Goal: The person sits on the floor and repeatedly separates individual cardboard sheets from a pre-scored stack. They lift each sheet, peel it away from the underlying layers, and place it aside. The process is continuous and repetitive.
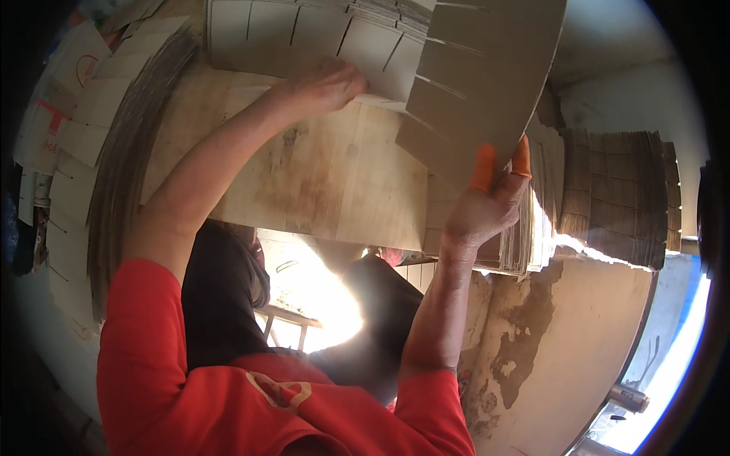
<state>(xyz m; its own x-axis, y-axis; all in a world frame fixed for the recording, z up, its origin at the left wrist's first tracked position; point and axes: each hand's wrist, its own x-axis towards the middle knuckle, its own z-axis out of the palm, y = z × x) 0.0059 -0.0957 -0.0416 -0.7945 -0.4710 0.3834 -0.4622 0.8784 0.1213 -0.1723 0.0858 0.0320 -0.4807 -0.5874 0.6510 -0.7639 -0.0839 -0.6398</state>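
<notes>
My right hand point(487, 209), with orange finger covers on two fingers, grips the lower edge of a slotted cardboard divider point(487, 76). The divider is raised and tilted, its row of slits facing left. My left hand point(328, 83) is closed, its fingers curled at the lower edge of another slotted cardboard piece point(319, 38) at the back of the table. Whatever its fingertips pinch is hidden. Below both hands lies the wooden tabletop point(304, 167), stained in places.
A tall stack of slotted cardboard point(137, 137) runs along the left. More cardboard stacks point(616, 190) stand at the right, one close by my right wrist. Behind them is a wall point(623, 83). Bright light glares between my legs, near a wooden frame point(293, 319).
</notes>
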